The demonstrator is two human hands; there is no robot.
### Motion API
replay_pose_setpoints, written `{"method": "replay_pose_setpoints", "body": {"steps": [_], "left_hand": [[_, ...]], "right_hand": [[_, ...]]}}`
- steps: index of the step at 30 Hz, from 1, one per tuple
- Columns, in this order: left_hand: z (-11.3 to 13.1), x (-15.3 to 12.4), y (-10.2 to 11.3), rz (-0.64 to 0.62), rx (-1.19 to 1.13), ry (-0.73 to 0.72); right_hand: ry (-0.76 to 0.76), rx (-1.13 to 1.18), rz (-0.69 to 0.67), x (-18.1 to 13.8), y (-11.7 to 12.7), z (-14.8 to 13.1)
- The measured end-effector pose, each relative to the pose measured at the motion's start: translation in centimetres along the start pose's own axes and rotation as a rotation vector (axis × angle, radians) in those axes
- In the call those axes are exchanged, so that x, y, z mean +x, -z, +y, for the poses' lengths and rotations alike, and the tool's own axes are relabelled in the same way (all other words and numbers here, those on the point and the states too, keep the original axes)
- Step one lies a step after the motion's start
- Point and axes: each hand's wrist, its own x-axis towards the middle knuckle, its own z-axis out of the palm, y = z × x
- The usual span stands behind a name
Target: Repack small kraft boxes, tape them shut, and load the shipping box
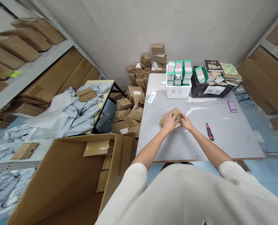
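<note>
Your left hand (170, 122) is bent over the top of that small cardboard box (163, 120), and your right hand (186, 121) is at its right end with the fingers drawn together, but honestly I can't tell if either one is pinching the cardboard or just pressing on it. The box sits on the grey surface (150, 140), in front of the white bin (178, 93). Main worry imo: lean harder with one hand than the other and it could skid or twist, and too much weight from above might dent it. The red and black cutter (209, 132) lies just beside your right forearm, so a careless sweep could knock it off course. Also the power strip (152, 97) trails a cable, easy to snag if you reach up left. Further right there's a black crate (198, 89) with books (213, 67) piled above the rim, kinda topple-prone if bumped. Room-wise, a heap of cartons (123, 126) past the left edge, a big open carton (68, 168) at your left, loaded shelves both sides, blue floor (274, 175) underneath
</note>
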Motion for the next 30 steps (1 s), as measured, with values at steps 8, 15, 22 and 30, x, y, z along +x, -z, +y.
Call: {"method": "replay_pose_setpoints", "body": {"steps": [8,15,22,30], "left_hand": [[-5.1,-2.5,2.3,0.076,-0.044,0.199],[-7.6,-3.9,1.9,0.089,-0.210,0.257],[-4.3,-1.8,-0.7,0.037,-0.342,0.195],[1.1,1.6,-4.4,-0.135,-0.367,0.084]], "right_hand": [[-0.128,-0.164,0.081,0.1,-2.9,-0.2],[-0.084,-0.040,0.017,-0.4,-5.1,0.0],[-0.068,-0.082,0.135,-0.6,-0.2,0.1],[-0.075,-0.119,0.234,-2.4,7.3,0.0]]}}
